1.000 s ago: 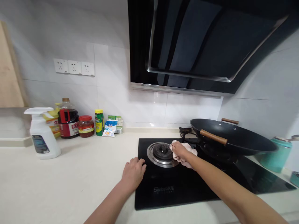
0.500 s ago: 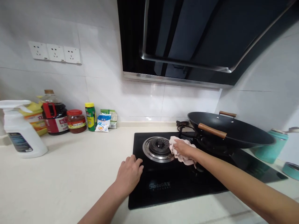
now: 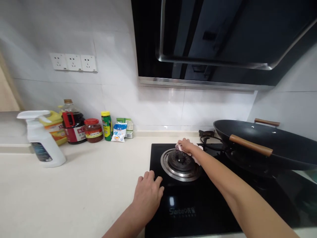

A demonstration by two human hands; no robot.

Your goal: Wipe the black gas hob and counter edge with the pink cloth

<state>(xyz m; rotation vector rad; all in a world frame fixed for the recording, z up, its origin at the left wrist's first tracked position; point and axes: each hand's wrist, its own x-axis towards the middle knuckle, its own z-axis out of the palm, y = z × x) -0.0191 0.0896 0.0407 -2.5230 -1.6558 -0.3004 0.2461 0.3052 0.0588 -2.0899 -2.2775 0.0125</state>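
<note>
My right hand (image 3: 187,146) is closed on a pale pink cloth (image 3: 197,160), pressed down at the back of the left gas burner (image 3: 181,162). The hand covers part of the cloth. Around the burner's dark cap runs a shiny steel ring. My left hand (image 3: 149,194) lies over the left edge of the black glass cooktop (image 3: 208,211), fingers loosely apart and holding nothing. To the right of my right hand, a large black wok (image 3: 279,142) with wooden handles sits over the other burner.
A white spray bottle (image 3: 46,142) stands on the counter at left. Along the wall are a dark sauce bottle (image 3: 75,127), a red-lidded jar (image 3: 93,131), a green shaker (image 3: 107,127) and small packets (image 3: 120,132). The black range hood (image 3: 205,43) hangs above.
My right hand has moved the cloth from the burner's right side to its back edge. My left hand stays at the cooktop's left edge. The view has shifted right.
</note>
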